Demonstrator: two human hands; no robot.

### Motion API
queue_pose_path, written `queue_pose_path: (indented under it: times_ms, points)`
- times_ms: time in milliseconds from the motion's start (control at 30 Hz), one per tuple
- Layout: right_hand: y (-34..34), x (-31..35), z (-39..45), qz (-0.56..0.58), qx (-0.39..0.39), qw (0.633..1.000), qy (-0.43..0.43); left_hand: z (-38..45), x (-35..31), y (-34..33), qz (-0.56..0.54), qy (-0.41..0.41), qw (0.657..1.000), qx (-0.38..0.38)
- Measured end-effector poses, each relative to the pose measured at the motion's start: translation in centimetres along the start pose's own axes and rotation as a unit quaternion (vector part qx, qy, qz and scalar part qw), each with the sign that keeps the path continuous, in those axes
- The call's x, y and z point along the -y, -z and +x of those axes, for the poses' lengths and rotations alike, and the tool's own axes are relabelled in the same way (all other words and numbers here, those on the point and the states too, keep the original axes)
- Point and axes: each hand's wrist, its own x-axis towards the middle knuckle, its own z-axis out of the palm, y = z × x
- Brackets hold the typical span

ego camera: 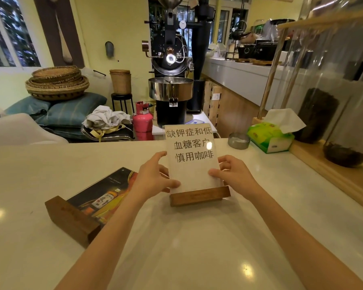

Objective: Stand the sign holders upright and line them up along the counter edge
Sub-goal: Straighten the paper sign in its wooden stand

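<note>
— While you look from the left, what lies there first?

— One sign holder [88, 208] flat on the counter [197, 248], its dark poster panel face up. Its wooden base [71, 221] points toward the near left, and the panel runs away from it up and to the right, so the long axis lies slantwise across the counter.

— And which hand is nearer to it?

— The left hand [153, 176]. That forearm passes right over the flat panel's far end. The hand itself is closed on the left side of the second sign holder [192, 162], thumb in front, fingers behind.

— That second one is up?

— Yes, upright on its wooden block [199, 196], printed sheet facing the person, in the middle of the counter, still short of the far edge. The right hand [233, 174] grips its right side the same way.

— So the next move?

— Probably sliding it forward toward the edge, then reaching down-left for the flat one; I'd judge the base end is the pivot to tip it on.

— Farther right?

— A small metal dish [238, 140] and a green tissue pack [270, 137], near the edge, well apart from both hands.
</note>
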Motion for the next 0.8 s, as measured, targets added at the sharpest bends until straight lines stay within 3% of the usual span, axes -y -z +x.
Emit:
queue_pose_path:
  times_ms: [300, 800]
  points:
    - [0.1, 0.1, -0.4, 0.049, -0.017, 0.998, 0.035, -0.2, -0.1, -0.1, 0.059, -0.087, 0.993, -0.057]
    - [2.8, 0.9, -0.7, -0.036, 0.051, 0.998, 0.028, -1.0, -0.7, 0.9, 0.131, -0.108, 0.985, 0.017]
